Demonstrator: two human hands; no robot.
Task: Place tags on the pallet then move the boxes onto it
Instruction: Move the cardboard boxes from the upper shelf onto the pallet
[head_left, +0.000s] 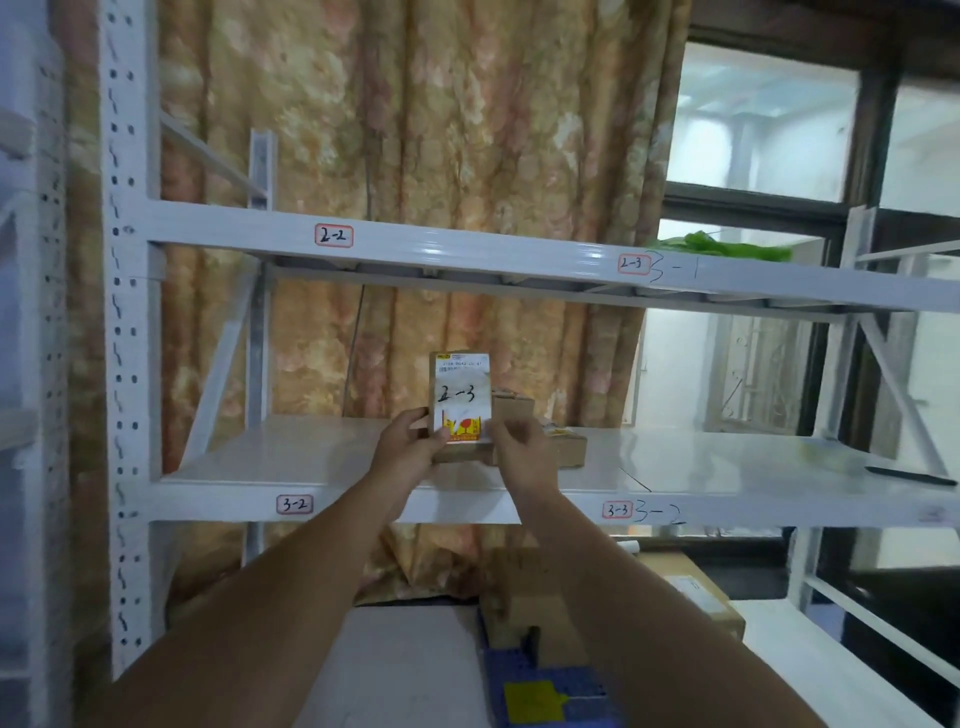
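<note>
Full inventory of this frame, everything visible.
white metal shelving rack: one, white, fills the view
red-bordered shelf labels: four, white, on beam fronts
brown cardboard boxes: at least two, brown, middle shelf
white label-faced parcel marked 2-3: one, white and yellow, held upright
thin black pen-like object: one, black, middle shelf, right
blue plastic pallet: one, blue, bottom edge
yellow tag: one, yellow, on the pallet
floral curtain: one, orange-beige, behind rack
left hand, right hand: two, holding the parcel's sides

White shelf rack (467, 249), mottled orange-cream curtain (415, 130), brown box (566, 447), blue pallet (540, 691).
</note>
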